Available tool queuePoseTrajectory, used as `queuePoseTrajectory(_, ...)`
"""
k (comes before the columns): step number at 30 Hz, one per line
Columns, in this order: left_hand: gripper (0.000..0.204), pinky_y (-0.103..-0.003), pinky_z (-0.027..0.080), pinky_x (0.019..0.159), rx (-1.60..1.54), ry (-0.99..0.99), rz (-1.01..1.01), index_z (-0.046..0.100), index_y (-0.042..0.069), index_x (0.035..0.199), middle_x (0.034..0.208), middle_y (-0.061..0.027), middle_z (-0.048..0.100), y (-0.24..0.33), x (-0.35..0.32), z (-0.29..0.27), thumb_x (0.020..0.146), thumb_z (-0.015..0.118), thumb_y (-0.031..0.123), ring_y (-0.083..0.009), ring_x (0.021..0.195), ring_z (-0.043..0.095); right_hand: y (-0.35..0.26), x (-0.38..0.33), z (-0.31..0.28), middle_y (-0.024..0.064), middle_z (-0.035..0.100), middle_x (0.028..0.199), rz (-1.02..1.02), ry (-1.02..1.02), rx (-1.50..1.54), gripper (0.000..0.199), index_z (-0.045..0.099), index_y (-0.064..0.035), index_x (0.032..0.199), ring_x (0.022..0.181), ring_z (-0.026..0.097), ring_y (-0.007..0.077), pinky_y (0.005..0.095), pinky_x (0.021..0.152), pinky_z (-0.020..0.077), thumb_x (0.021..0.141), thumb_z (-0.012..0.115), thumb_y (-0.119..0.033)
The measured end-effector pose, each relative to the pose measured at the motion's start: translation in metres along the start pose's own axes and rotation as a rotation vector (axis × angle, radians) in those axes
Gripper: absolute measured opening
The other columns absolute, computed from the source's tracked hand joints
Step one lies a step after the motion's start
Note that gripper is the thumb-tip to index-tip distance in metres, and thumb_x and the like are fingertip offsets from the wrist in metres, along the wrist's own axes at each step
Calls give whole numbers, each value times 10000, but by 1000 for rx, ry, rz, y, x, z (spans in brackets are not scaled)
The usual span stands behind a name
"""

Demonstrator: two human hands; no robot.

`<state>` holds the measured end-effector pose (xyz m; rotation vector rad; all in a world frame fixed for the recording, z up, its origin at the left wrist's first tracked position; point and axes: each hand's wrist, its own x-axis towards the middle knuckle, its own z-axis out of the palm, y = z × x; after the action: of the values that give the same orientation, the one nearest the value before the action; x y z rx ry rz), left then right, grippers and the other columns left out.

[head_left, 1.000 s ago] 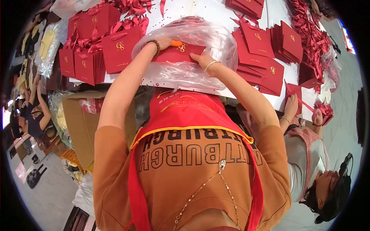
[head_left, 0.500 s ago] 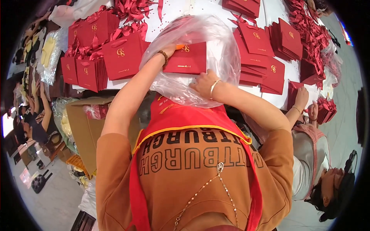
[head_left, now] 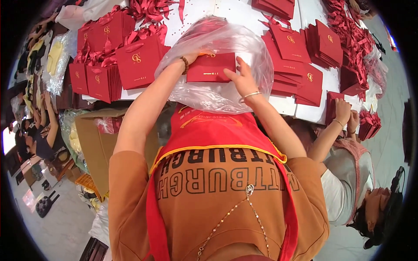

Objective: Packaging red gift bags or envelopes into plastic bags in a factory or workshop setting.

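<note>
A red paper gift bag with gold print lies flat, framed by a clear plastic bag spread on the table before me. My left hand grips the gift bag's upper left corner, a bead bracelet on its wrist. Something orange shows at the fingertips; some fingers are hidden behind the gift bag. At the right edge, my right hand has its thumb over the front of the gift bag and its fingers spread beyond the side. More red stuff shows through the plastic at the far end.
Stacks of red gift bags with ribbon handles flank me on the white table, with another stack on the right. A cardboard box stands below the table edge at left. A co-worker's hand works at right.
My right hand has risen from the plastic bag's near edge to the gift bag's right side, its fingers opening out. The left hand stays at the upper left corner.
</note>
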<state>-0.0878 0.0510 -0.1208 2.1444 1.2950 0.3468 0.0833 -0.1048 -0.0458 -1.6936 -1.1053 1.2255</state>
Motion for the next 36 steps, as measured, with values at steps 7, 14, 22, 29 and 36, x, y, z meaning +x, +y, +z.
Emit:
queuePoseTrajectory(7, 419, -345, 427, 822, 35, -25, 24, 606, 81, 1063, 1055, -137, 605, -8, 2, 11, 761, 599, 371, -286, 957, 555, 14, 6, 25, 160, 400, 1274, 59, 56, 111, 731, 229, 44, 1319, 1160, 403, 232, 299, 995, 282, 740, 637, -141)
queuePoseTrajectory(14, 414, -352, 428, 820, 75, -13, 67, 608, 87, 1062, 1052, -135, 606, -10, 9, 7, 768, 586, 377, -296, 960, 556, 42, 17, 39, 233, 424, 1229, 8, 78, -60, 839, 166, 62, 1322, 1142, 432, 301, 340, 980, 321, 700, 682, -162)
queuePoseTrajectory(22, 408, -360, 429, 818, 132, 86, 132, 610, 94, 1060, 1049, -133, 608, 19, 5, -18, 776, 571, 384, -308, 962, 556, -8, 11, 28, 224, 330, 1291, -488, 152, -807, 890, 287, -17, 1299, 1196, 292, 393, 454, 1018, 218, 608, 738, -351)
queuePoseTrajectory(29, 403, -367, 430, 817, 179, 160, 155, 612, 100, 1058, 1047, -131, 610, 28, 7, -34, 783, 558, 390, -318, 965, 557, -10, 42, 27, 135, 376, 1268, -624, -30, -1061, 937, 366, -142, 1295, 1209, 299, 341, 469, 1015, 213, 526, 717, -546)
queuePoseTrajectory(36, 286, -406, 469, 711, -637, 131, -336, 651, 51, 882, 880, -212, 613, -5, 67, -33, 806, 427, 211, -336, 808, 607, -21, 50, 41, 134, 367, 1269, -495, -123, -1313, 908, 358, -120, 1302, 1198, 302, 365, 458, 991, 266, 548, 727, -466)
